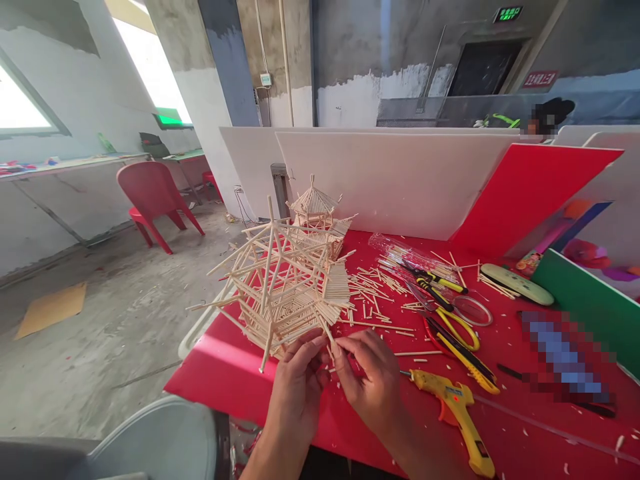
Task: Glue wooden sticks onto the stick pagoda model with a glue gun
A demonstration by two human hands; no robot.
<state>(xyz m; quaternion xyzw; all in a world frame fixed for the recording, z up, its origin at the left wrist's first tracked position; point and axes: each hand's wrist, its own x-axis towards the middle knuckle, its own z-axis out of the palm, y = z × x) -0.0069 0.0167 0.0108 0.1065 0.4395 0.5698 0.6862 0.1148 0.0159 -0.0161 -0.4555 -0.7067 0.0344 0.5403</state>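
Observation:
A pale wooden-stick pagoda model [287,283] lies tilted on its side on the red table [225,373], its roof cap [313,200] toward the back. Both of my hands meet at its lower right edge. My left hand [296,387] has its fingers curled against the model's rim. My right hand [367,380] pinches a thin stick at that rim. Many loose sticks [373,293] lie scattered just behind my hands.
A yellow glue gun [457,413] lies right of my right hand. Yellow-handled scissors and pliers [450,320], a tape ring [473,310] and a plastic bag of sticks [405,257] lie beyond. White and red boards [400,180] stand behind. A red chair [150,200] is left.

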